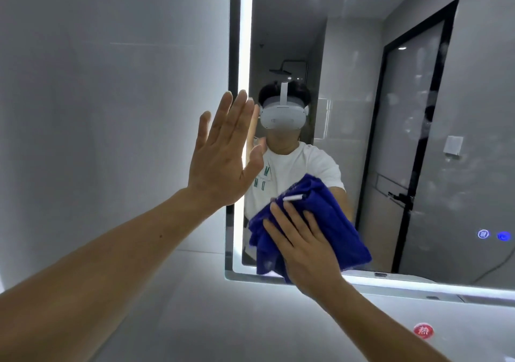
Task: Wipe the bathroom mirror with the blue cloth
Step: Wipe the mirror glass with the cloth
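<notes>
Mirror (362, 41): wall-mounted glass with a lit strip along its left and bottom edges; faint cloudy smears show on its right half, near two small glowing touch buttons (493, 235).
Blue cloth (328, 222): bunched into loose folds and pressed flat against the lower left part of the mirror, just above the lit bottom edge; a small white tag shows on its upper fold.
Right hand (302, 246): fingers straight and spread, palm pressing the cloth against the glass; it does not curl round the cloth.
Left hand (220, 155): released and flat, fingers straight and pointing up, at the mirror's left edge; whether the palm actually touches the glass or frame cannot be told.
Handling of the cloth: judged light, soft and limp; it probably has no firm edge to grasp, so it is best driven by a broad flat palm over the thick middle of the bundle.
Handling of the mirror: judged rigid, smooth and breakable; it calls for even, moderate pressure rather than a hard push at one spot.
Risk: loose corners hanging below the palm may trail or slip out as the cloth slides.
Progress: judged partial, since the smears on the right half remain.
Worktop (418, 311): pale surface below the mirror, bearing a round red sticker (423, 330).
</notes>
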